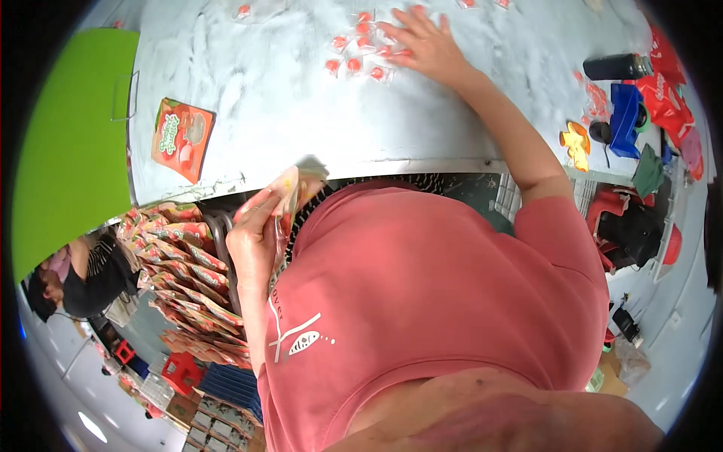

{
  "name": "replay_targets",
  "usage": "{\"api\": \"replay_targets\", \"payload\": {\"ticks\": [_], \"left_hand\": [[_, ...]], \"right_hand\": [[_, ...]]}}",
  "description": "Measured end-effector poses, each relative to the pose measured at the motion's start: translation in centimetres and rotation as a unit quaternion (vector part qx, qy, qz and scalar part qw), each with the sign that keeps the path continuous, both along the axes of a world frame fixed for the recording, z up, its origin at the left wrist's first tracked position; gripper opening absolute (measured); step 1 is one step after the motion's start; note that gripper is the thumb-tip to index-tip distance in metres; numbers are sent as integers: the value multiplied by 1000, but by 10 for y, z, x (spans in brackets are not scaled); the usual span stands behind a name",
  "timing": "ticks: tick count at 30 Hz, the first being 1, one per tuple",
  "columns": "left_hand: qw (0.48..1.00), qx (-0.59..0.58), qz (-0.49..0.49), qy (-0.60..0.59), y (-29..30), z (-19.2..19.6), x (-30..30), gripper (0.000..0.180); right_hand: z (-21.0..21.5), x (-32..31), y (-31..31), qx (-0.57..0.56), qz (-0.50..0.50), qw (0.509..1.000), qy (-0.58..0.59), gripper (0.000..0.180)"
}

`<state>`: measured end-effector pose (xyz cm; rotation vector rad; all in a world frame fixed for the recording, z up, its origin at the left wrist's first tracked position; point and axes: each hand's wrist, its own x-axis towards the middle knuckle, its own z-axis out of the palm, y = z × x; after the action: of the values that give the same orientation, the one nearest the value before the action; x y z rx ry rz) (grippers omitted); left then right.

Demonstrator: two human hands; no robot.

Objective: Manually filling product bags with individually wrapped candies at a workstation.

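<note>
Pouch [290, 197] in left grip [252, 241], right grip [422, 41] on grey table [301, 98] w/ sweets [358, 53].

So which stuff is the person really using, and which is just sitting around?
In use:
- left hand holding an open pouch
- right hand flat on the small red wrapped sweets
- work table

Just lying about:
- flat pouch on the table
- pile of pouches below
- black bottle
- blue bin
- green board

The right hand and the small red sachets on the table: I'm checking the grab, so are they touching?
Touching. The head view shows the right hand spread flat on the table, its fingers lying over several small red sachets.
</note>
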<state>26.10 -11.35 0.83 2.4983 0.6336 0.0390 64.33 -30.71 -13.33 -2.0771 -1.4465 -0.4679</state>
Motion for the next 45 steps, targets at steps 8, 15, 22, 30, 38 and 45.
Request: {"api": "replay_targets", "payload": {"ticks": [8, 15, 22, 30, 38, 45], "left_hand": [[997, -63, 21, -34, -7, -13, -3, 25], [996, -62, 19, -62, -14, -32, -9, 21], [994, -75, 44, -73, -11, -39, -18, 23], [995, -65, 10, -79, -10, -44, -9, 20], [997, -50, 22, -53, -15, -44, -13, 19], [997, -41, 28, -58, -17, -50, -20, 18]], "right_hand": [[2, -16, 27, -114, -49, 992, -16, 63], [-8, -67, 113, -67, -15, 998, 3, 48], [-15, -58, 78, -102, -89, 991, 6, 41], [-11, -48, 35, -73, -135, 988, -5, 37], [21, -58, 88, 30, 22, 994, 103, 47], [0, -25, 112, -37, 107, 980, 165, 53]]}}
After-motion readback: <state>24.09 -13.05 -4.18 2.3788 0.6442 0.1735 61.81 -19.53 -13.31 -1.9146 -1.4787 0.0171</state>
